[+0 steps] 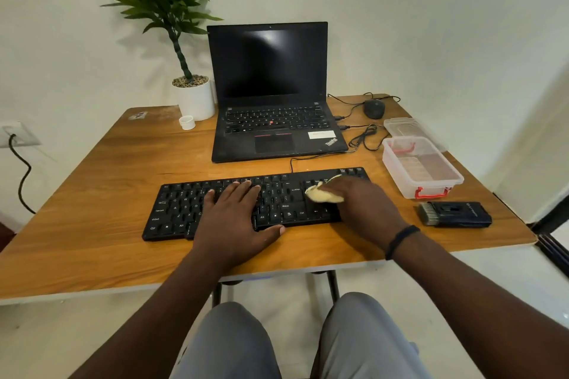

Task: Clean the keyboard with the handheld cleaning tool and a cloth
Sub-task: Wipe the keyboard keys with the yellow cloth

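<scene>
Keyboard (pixel 215 209): lies on the table (pixel 92 194), before the laptop (pixel 271 101).
Left hand (pixel 237 212): fingers flat, pressing keys to steady it.
Right hand (pixel 354 200): seemingly bunched around the cloth (pixel 323 194); grip partly hidden.
Cleaning tool (pixel 454 214): idle, right of the keyboard.
Risk: hard wiping could snag a keycap or slide the board.

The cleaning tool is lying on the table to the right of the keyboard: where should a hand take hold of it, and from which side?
Probably by the plain black body of the cleaning tool, right of its middle, coming from above with thumb and fingers across its long sides. It lies flat, its brush end pointing left toward the keyboard, so that grip keeps the bristles free. The right hand is nearest.
</scene>
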